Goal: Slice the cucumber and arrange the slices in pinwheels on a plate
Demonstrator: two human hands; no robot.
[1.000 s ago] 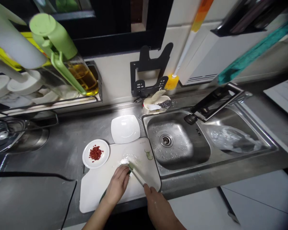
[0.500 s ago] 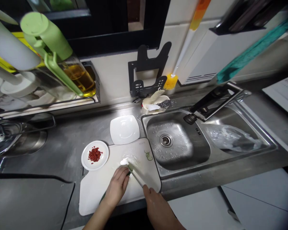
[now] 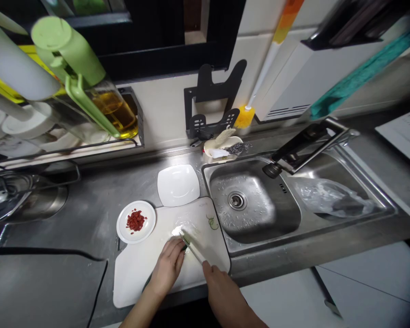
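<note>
Green vegetable (image 3: pixel 184 248) in left fingers (image 3: pixel 171 248) | knife (image 3: pixel 195 253) in right fingers (image 3: pixel 208 269) | round plate (image 3: pixel 123 231): red pieces (image 3: pixel 135 221)

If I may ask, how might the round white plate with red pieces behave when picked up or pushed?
The round white plate has a smooth, even rim, so it is probably stiff. Its red pieces lie loose, so they may slide or scatter if it tilts. Being wide and low, it seems unlikely to tip when pushed.
</note>
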